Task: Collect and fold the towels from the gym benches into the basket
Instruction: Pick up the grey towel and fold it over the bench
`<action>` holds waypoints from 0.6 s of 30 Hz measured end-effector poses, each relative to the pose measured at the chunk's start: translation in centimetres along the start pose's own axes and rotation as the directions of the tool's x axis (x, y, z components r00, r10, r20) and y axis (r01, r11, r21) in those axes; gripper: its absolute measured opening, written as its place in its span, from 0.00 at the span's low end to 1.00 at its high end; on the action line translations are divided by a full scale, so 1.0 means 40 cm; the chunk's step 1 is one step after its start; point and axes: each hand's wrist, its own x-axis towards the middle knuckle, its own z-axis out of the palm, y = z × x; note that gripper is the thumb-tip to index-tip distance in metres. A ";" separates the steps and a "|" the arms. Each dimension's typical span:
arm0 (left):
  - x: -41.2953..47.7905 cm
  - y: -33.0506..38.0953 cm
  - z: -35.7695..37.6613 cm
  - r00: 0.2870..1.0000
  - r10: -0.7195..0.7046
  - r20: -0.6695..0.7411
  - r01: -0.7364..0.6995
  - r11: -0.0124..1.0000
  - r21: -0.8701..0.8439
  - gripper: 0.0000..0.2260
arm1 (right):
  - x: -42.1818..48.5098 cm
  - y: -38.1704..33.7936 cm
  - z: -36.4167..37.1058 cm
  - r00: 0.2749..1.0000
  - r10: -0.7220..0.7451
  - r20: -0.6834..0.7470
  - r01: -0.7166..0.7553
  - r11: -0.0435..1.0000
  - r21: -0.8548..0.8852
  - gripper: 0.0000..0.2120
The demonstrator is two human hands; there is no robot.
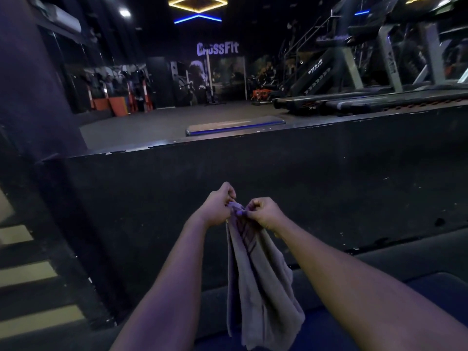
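A grey towel (258, 282) hangs straight down in front of me, bunched at its top edge. My left hand (218, 206) pinches that top edge on the left. My right hand (263, 212) pinches it on the right, the two hands nearly touching. The towel's lower end drapes between my forearms, over a dark blue padded surface (430, 292) at the bottom right. No basket is in view.
A tall black platform wall (329, 178) stands right in front of me. On top of it are an aerobic step (235, 125) and treadmills (367, 97) at the right. Yellow-striped steps (27, 274) rise at the left beside a dark pillar (30, 84).
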 end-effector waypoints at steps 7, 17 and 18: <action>0.037 0.005 -0.020 0.888 0.011 -0.460 0.032 0.996 0.085 0.17 | -0.042 0.099 -0.055 0.922 0.209 0.326 -0.077 0.924 -0.375 0.06; -0.007 -0.026 -0.127 0.561 -0.077 -0.824 0.211 0.976 0.052 0.16 | -0.109 0.198 -0.121 0.889 0.447 -0.094 -0.386 0.625 -0.679 0.27; -0.018 -0.039 -0.124 0.549 -0.103 -0.829 0.248 0.968 0.044 0.15 | -0.105 0.188 -0.131 0.881 0.426 -0.205 -0.454 0.640 -0.620 0.28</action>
